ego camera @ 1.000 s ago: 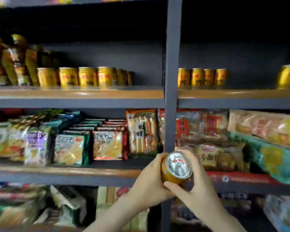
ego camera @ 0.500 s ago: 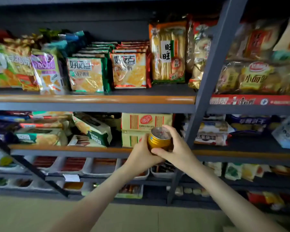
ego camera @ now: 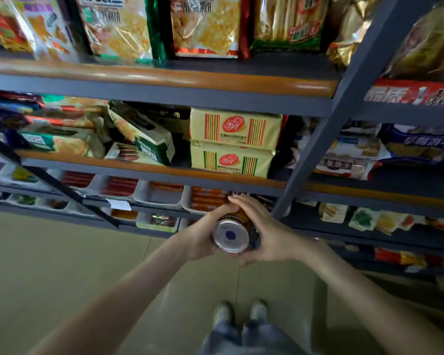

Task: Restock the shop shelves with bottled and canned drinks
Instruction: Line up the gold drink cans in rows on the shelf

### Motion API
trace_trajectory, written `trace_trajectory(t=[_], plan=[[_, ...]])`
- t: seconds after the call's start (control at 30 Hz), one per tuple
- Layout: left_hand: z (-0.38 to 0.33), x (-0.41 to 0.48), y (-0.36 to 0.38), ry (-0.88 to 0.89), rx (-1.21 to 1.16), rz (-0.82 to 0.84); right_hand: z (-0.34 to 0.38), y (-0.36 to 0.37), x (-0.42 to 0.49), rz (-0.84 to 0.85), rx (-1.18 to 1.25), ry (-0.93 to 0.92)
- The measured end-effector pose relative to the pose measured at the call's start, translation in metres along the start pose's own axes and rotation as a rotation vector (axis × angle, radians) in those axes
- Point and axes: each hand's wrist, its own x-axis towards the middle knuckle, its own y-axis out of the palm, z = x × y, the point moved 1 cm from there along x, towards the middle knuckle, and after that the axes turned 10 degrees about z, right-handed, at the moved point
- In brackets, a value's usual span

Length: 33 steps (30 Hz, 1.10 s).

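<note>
Gold drink can (ego camera: 231, 233) tipped base-first toward the viewer, left hand (ego camera: 201, 238) and right hand (ego camera: 272, 237) fingers curled round it, near snack shelves (ego camera: 164, 172).

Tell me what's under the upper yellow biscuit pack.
A second yellow biscuit pack of the same design lies directly under the upper pack, resting on the shelf. Anything behind the two is covered.
</note>
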Motion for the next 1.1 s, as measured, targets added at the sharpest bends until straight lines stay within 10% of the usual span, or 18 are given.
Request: trace_trajectory(t=[0.33, 0.5, 0.73, 0.9, 1.1], plan=[[-0.018, -0.029, -0.010, -0.115, 0.707, 0.094, 0.022, 0.006, 0.012, -0.304, 0.477, -0.045], [-0.023, -0.034, -0.012, 0.285, 1.250, -0.342, 0.027, -0.005, 0.006, -0.294, 0.969, 0.093], [-0.029, -0.020, -0.017, 1.119, 2.002, -0.374, 0.042, -0.026, 0.002, -0.194, 1.126, 0.162], [-0.049, -0.017, -0.008, 1.369, 2.006, -0.343, 0.047, -0.040, -0.005, 0.018, 1.084, 0.270], [-0.049, -0.022, -0.002, 0.827, 1.542, -0.505, 0.034, -0.062, -0.011, -0.203, 0.803, 0.265]])
